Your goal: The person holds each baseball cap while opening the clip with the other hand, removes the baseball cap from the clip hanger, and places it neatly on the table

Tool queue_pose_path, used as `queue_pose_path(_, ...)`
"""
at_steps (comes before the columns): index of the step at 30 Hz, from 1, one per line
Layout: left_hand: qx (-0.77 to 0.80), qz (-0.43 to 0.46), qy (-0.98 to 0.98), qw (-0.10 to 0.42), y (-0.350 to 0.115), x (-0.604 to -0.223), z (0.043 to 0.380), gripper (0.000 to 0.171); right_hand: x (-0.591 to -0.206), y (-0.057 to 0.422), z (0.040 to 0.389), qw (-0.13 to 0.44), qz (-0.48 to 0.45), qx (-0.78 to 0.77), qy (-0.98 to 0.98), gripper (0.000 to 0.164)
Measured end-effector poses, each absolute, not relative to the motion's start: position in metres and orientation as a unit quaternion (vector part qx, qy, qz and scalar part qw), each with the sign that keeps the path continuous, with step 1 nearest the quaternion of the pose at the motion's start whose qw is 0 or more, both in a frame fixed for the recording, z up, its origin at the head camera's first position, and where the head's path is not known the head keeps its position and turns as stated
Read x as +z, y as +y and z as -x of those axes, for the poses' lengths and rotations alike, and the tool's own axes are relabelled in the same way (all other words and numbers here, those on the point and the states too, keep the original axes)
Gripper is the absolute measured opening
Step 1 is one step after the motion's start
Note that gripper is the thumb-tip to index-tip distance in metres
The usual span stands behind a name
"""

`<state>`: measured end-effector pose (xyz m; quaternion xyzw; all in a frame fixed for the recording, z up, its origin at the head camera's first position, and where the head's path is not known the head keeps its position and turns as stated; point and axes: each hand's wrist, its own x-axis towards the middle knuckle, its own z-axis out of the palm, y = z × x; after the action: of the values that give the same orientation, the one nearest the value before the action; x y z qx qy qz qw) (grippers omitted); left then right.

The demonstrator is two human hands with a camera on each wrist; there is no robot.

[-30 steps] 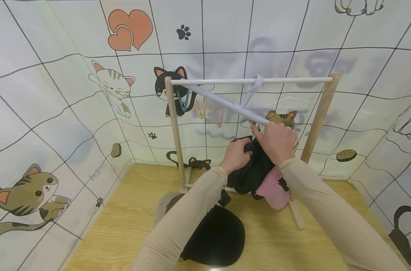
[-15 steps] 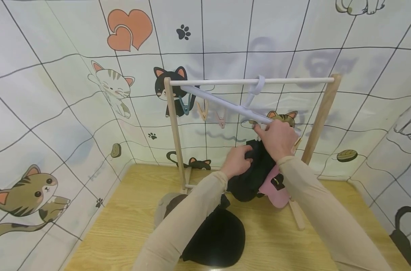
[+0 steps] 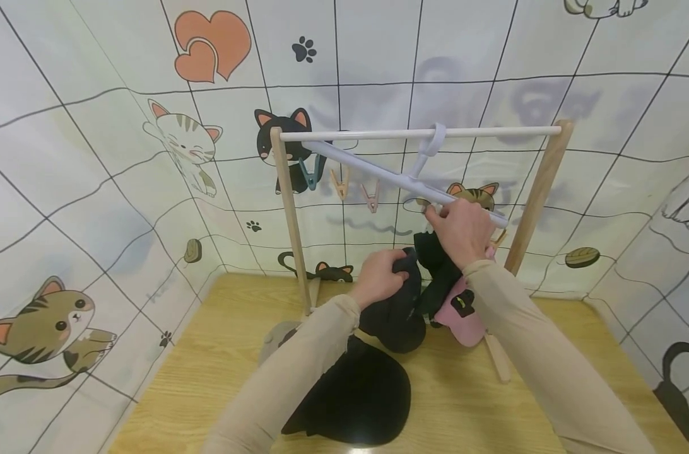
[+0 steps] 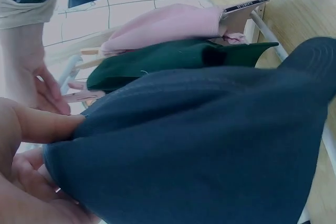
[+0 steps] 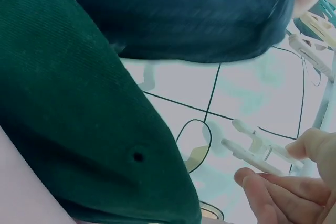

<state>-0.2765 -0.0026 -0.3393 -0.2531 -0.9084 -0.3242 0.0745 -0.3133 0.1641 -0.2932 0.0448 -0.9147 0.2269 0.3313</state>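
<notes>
Wall (image 3: pixel 373 50) beyond, our left hand (image 3: pixel 378 277) pinches a cap (image 3: pixel 398 315); our right hand (image 3: pixel 464 233), partly hiding the hanger (image 3: pixel 401 180), pinches a clip (image 5: pixel 260 141).

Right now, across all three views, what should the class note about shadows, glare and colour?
Head view: purplish shadows fall on the white grid-patterned wall sheet, and a glare spot shows on the light wooden table at the bottom edge; left wrist view: the dark green fabric cap reads green, though near black in the head view; right wrist view: the sheet shows greenish patches.
</notes>
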Motion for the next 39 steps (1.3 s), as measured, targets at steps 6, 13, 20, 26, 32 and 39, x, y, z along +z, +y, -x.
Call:
queue_pose_path(6,-0.352,0.257,-0.897,0.071,-0.026,-0.339,0.265,0.018,-0.294,0.167,0.315,0.309,-0.03,0.23,-0.922,0.052)
queue_pose_path(13,-0.376,0.249,-0.892,0.029,-0.045,-0.341,0.251,0.026,-0.292,0.172,0.313,0.281,-0.018,0.254,-0.925,0.055)
queue_pose_path(20,-0.394,0.26,-0.882,0.019,-0.058,-0.353,0.241,0.016,-0.294,0.192,0.304,0.329,-0.08,0.253,-0.906,0.04)
queue_pose_path(26,-0.388,0.259,-0.884,0.04,-0.068,-0.354,0.234,0.015,-0.296,0.228,0.305,0.277,-0.159,0.261,-0.911,0.038)
queue_pose_path(32,-0.389,0.258,-0.884,0.024,-0.07,-0.351,0.23,0.017,-0.301,0.25,0.311,0.14,-0.221,0.251,-0.932,0.043)
queue_pose_path(39,-0.399,0.247,-0.883,-0.005,-0.072,-0.352,0.224,0.019,-0.302,0.258,0.307,0.13,-0.271,0.247,-0.921,0.037)
